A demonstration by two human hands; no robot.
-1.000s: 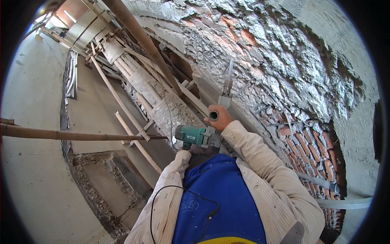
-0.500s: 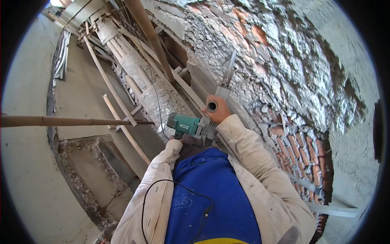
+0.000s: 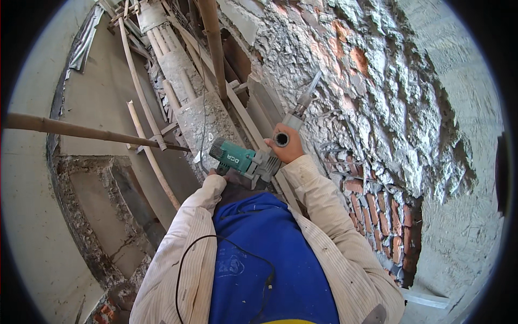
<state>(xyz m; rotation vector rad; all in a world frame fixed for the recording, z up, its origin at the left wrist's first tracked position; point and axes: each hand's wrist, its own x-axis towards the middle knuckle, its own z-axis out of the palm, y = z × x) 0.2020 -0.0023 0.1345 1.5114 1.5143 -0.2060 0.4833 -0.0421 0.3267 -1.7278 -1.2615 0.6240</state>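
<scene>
A green and grey demolition hammer (image 3: 238, 157) is held across the front of my body. Its chisel bit (image 3: 313, 83) points up and to the right, with the tip at or close to the rough, broken wall (image 3: 372, 102); whether it touches I cannot tell. My right hand (image 3: 291, 146) is closed around the side handle (image 3: 281, 139), whose round hollow end faces up. Low at the green motor end, my left hand (image 3: 218, 174) grips the rear of the tool; its fingers are mostly hidden by the tool and the sleeve.
A bamboo pole (image 3: 97, 130) juts in from the left, and another pole (image 3: 213, 48) rises near the wall. Wooden boards and a rubble-strewn platform (image 3: 208, 124) lie beyond the tool. Exposed bricks (image 3: 383, 216) show at right. A thin black cable (image 3: 186, 254) loops over my clothing.
The view has turned slightly, so the surroundings sit lower and further left. The hammer's motor end has shifted left and up in the picture. Both hands keep their hold.
</scene>
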